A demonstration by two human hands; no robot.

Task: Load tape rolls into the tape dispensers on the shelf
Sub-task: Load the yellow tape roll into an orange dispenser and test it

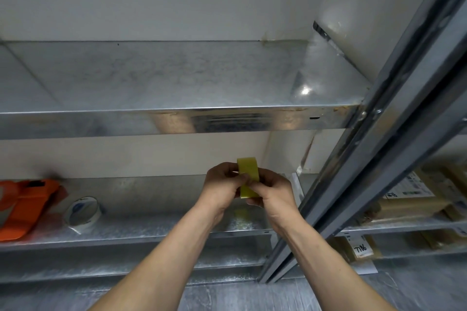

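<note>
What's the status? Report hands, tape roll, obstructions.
Left hand, right hand both pinch yellow tape roll over lower shelf. Orange dispenser lies left, untouched; white roll between it and hands.

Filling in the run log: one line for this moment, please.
left hand: holds yellow tape roll | right hand: pinches it | orange dispenser: on shelf, untouched

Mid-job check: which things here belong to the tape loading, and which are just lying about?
Job: yellow tape roll, pinched by left hand and right hand; orange tape dispenser; white tape roll beside it, on the shelf.
Lying about: labelled packages in the right bay; label marked T786 below them.
</note>
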